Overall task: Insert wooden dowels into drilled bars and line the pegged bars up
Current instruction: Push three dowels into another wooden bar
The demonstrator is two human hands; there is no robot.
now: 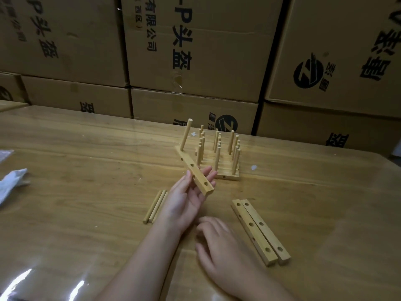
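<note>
Fingers [209, 173] of the left hand [184, 198] lie nearly straight along the far side of a drilled bar [196, 173], with the thumb set against its near side. I read that as a light pinch. It holds the bar off the table [86, 159], holes facing up. One dowel [186, 134] already stands in the far end hole and the other holes show empty. My judgement is that the bar is kept at this slant so the open holes face me and the next peg can be dropped in from above.

My right hand [219, 242] is low over the table near the left wrist and blurred. Its fingers look loosely bent and I see nothing in them.

Three loose dowels [155, 206] lie together just left of the left hand, close enough to pick up next. Two more bars [258, 231] without pegs lie side by side to the right, touching along their length.

Behind the held bar, the finished bars [223, 168] sit packed against one another with their pegs upright, so I'd guess this bar joins the front of that row once it is filled. Cardboard boxes [195, 51] are stacked along the back edge of the table, and a crumpled plastic bag [10, 183] lies at far left.
</note>
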